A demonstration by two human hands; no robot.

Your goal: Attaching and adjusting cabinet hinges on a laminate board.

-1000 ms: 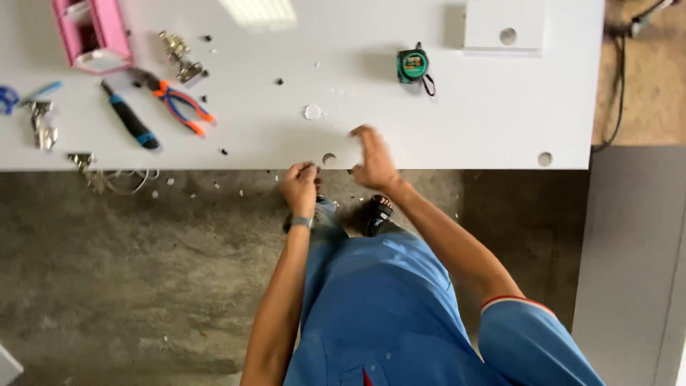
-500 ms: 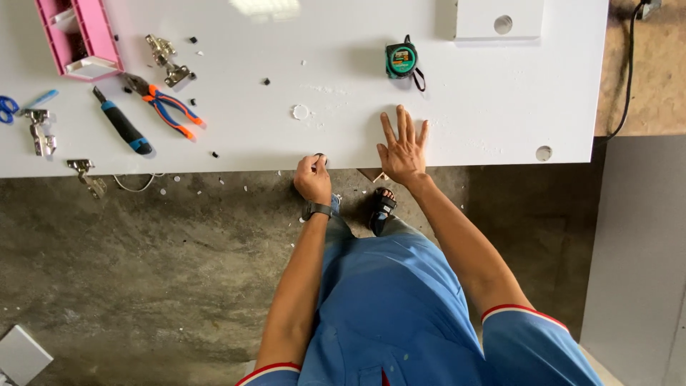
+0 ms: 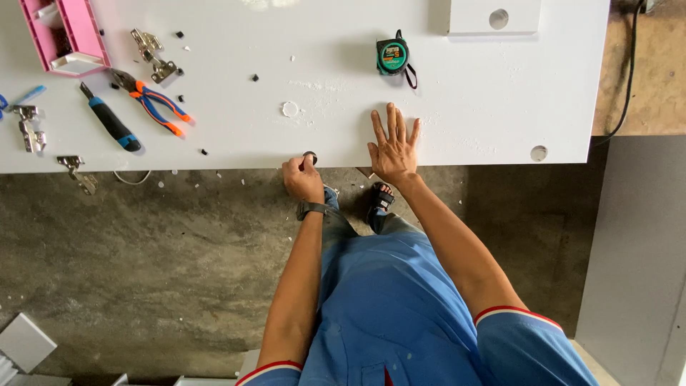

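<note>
Left hand [image 3: 301, 179] is pinching a small dark round fitting [image 3: 310, 154] at the bench's [image 3: 471, 107] near edge; right hand [image 3: 391, 146] is lying flat, fingers spread, holding nothing. Fitting looks partly seated. Hinges [image 3: 151, 53] are sitting unfitted near the far-left corner.

Green tape measure [image 3: 394, 56], orange-handled pliers [image 3: 151, 101], pink tray [image 3: 66, 34], blue-black utility knife [image 3: 110, 123]
</note>
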